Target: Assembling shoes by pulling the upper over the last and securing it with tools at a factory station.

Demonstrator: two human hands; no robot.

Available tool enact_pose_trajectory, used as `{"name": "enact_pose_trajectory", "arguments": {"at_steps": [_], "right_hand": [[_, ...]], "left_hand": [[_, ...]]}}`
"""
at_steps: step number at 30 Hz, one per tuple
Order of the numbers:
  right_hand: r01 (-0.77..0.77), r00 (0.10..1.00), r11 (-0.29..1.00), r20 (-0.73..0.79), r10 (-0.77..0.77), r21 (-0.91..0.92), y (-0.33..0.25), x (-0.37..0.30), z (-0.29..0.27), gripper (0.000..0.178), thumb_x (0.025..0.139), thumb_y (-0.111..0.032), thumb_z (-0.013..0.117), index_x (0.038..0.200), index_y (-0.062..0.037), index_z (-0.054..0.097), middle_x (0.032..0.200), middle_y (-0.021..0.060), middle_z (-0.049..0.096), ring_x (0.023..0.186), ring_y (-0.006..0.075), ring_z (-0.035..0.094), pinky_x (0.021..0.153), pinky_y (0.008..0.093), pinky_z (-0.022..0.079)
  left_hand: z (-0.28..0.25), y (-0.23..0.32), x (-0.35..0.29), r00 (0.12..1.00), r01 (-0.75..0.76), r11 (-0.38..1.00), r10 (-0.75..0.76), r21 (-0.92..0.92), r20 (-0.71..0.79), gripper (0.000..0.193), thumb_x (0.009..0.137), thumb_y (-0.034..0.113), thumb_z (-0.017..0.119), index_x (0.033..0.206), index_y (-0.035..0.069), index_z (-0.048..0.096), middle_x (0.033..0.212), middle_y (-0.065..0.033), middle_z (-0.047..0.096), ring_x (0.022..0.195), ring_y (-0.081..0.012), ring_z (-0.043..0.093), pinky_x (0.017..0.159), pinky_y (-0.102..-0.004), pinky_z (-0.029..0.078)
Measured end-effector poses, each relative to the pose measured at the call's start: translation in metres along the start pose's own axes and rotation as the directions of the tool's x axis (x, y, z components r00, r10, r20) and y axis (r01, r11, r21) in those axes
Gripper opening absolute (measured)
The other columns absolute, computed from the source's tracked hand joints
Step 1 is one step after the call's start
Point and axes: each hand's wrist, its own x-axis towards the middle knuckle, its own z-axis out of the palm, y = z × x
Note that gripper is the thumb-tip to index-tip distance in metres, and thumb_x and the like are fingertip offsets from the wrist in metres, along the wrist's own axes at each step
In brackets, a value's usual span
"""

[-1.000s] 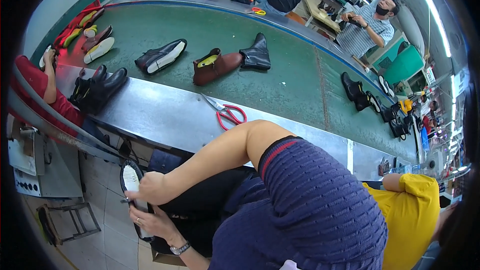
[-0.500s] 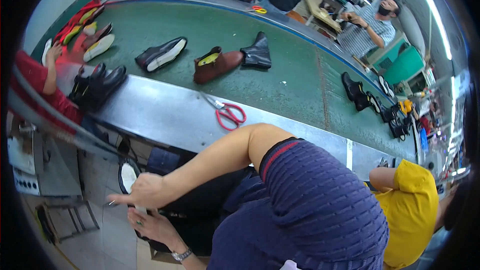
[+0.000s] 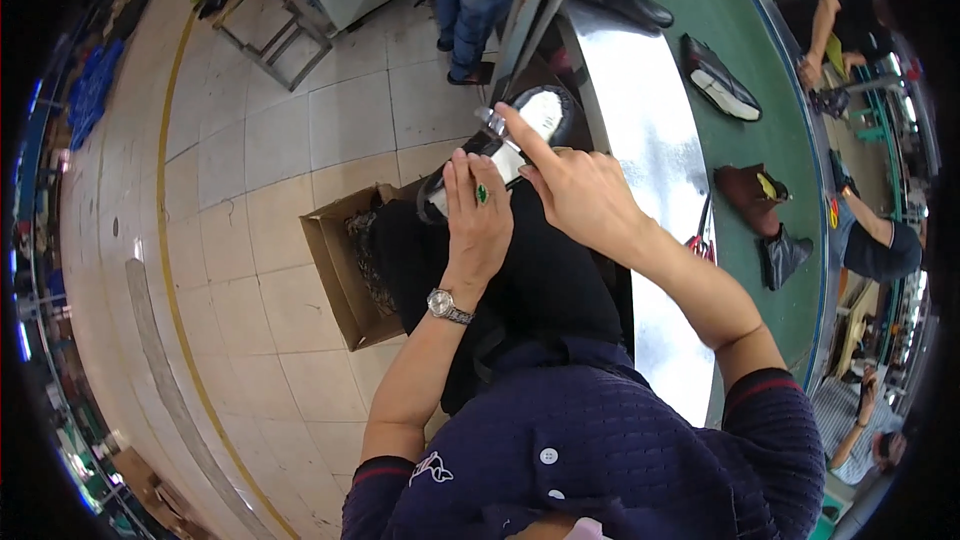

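Observation:
A black shoe (image 3: 545,112) lies across my thighs, its white underside facing up. My left hand (image 3: 478,215), with a green-stoned ring and a wristwatch, grips the near part of the shoe, fingers laid along it. My right hand (image 3: 590,198) reaches over from the bench side, its index finger stretched along the shoe and the other fingers curled. A small shiny metal piece (image 3: 491,120) shows at that fingertip, too small to name. Whatever the curled fingers hold is hidden.
On my right runs a metal bench edge (image 3: 650,130) with red-handled scissors (image 3: 702,240). Beyond it, a green conveyor (image 3: 700,0) carries a black shoe (image 3: 718,78) and a brown boot (image 3: 748,195). An open cardboard box (image 3: 335,275) stands by my legs; a stool (image 3: 285,35) is farther off.
My view has swung left and down, so the floor and my lap now fill more of it. Both hands stay at the shoe.

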Motion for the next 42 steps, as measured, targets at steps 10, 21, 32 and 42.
{"name": "enact_pose_trajectory", "arguments": {"at_steps": [10, 21, 32, 42], "right_hand": [[0.033, 0.991, 0.992, -0.133, -0.017, 0.119, -0.012, 0.002, 0.011, 0.071, 0.089, -0.014, 0.057, 0.15, -0.0107, 0.021, 0.062, 0.0181, 0.063, 0.054, 0.0353, 0.063, 0.05, 0.0447, 0.049], [-0.042, 0.996, 0.99, 0.084, 0.031, 0.134, -0.009, 0.004, 0.035, 0.072, 0.087, -0.013, 0.059, 0.149, -0.0102, 0.021, 0.063, 0.0206, 0.064, 0.06, 0.0388, 0.066, 0.055, 0.0485, 0.052], [-0.247, 0.918, 0.947, 0.362, 0.16, 0.207, 0.019, -0.04, -0.019, 0.05, 0.094, -0.012, 0.054, 0.14, -0.0075, 0.035, 0.073, 0.0254, 0.065, 0.064, 0.0403, 0.066, 0.065, 0.0457, 0.053], [-0.091, 0.732, 0.902, 0.643, -0.227, 0.422, -0.036, -0.023, -0.021, 0.058, 0.097, -0.016, 0.054, 0.148, -0.0144, 0.026, 0.078, 0.018, 0.065, 0.07, 0.0334, 0.068, 0.074, 0.0439, 0.052]], "left_hand": [[-0.046, -0.01, 0.008, 0.958, 0.172, 0.975, -0.198, 0.138, 0.207, 0.059, 0.075, 0.005, 0.068, 0.128, -0.01, 0.048, 0.124, -0.0247, 0.051, 0.115, -0.0378, 0.049, 0.101, -0.0412, 0.042], [-0.046, -0.021, 0.0, 0.975, 0.213, 0.949, -0.193, -0.231, 0.108, 0.072, 0.069, 0.0, 0.075, 0.132, -0.005, 0.042, 0.129, -0.0231, 0.053, 0.12, -0.0383, 0.052, 0.098, -0.0413, 0.047], [-0.093, -0.005, -0.052, 0.731, 0.664, 0.355, -0.492, -0.658, 0.473, 0.107, 0.074, 0.037, 0.081, 0.148, -0.003, 0.015, 0.146, -0.0278, 0.029, 0.131, -0.041, 0.039, 0.108, -0.0432, 0.036], [-0.084, -0.008, -0.094, 0.634, 0.706, 0.447, -0.744, -0.549, 0.209, 0.037, 0.1, 0.028, 0.05, 0.11, -0.004, 0.064, 0.081, -0.0207, 0.065, 0.074, -0.0336, 0.064, 0.066, -0.0384, 0.049]]}}
